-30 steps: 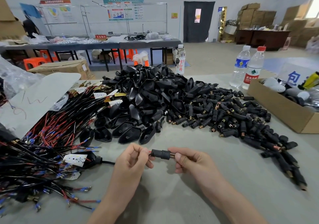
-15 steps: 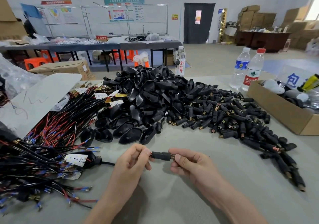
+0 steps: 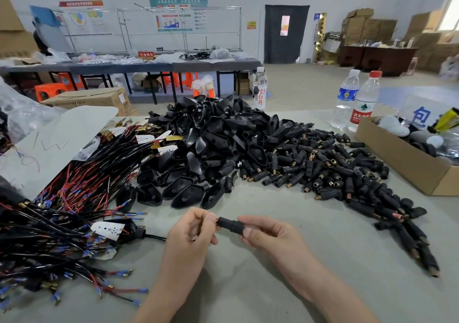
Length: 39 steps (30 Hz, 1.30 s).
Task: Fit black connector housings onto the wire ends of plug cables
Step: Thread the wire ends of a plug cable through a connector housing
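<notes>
Seating one connector housing (image 3: 231, 224) at 6 o'clock over the worktop (image 3: 248, 285): right hand (image 3: 270, 235) grip pinches its barrel, left hand (image 3: 191, 233) grip pinches the red wire end (image 3: 217, 219) at its mouth. Advice: keep wire and bore in line, push straight, no twist. Counts: one housing held, one cable (image 3: 154, 237) trailing to 9, three bottles (image 3: 363, 101) at 12–2. Housing heap (image 3: 223, 143) at 12 and cable bundle (image 3: 62, 210) at 9 are uncountable.

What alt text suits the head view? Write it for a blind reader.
The right hand grips a black housing while the left hand pinches a wire at its end, above a table. Behind lies a pile of housings, cables to the left, a box to the right.
</notes>
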Each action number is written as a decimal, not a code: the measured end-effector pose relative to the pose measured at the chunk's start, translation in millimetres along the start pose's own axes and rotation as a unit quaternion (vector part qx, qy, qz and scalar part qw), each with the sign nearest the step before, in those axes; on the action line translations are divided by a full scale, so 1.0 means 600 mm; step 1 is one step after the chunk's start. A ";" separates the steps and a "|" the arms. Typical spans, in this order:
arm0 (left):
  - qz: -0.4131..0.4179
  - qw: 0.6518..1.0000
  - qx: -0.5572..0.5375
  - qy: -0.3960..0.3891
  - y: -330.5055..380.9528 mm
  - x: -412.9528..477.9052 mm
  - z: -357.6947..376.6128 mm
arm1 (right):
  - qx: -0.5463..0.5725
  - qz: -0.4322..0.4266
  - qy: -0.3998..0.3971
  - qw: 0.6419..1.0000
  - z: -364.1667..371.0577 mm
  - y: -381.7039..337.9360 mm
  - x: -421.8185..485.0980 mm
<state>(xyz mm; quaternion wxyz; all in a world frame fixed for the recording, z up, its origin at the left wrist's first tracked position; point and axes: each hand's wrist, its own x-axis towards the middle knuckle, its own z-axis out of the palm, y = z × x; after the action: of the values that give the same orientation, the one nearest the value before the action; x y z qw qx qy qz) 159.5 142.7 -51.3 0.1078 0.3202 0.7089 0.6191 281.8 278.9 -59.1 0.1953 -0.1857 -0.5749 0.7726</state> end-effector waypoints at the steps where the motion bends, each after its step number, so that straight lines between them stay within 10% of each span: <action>1: -0.001 1.000 0.000 0.004 -0.003 0.001 0.002 | 0.011 0.002 0.005 1.000 0.000 0.001 0.001; 39: 0.018 0.998 0.029 -0.053 -0.026 0.007 -0.005 | -0.034 -0.025 0.062 0.997 -0.003 -0.003 -0.003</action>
<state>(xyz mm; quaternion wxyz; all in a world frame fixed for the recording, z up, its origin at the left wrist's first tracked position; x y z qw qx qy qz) 149.7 142.5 -64.7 0.1250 0.3682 0.7144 0.5818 284.5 280.1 -57.5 0.2438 -0.2253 -0.5922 0.7342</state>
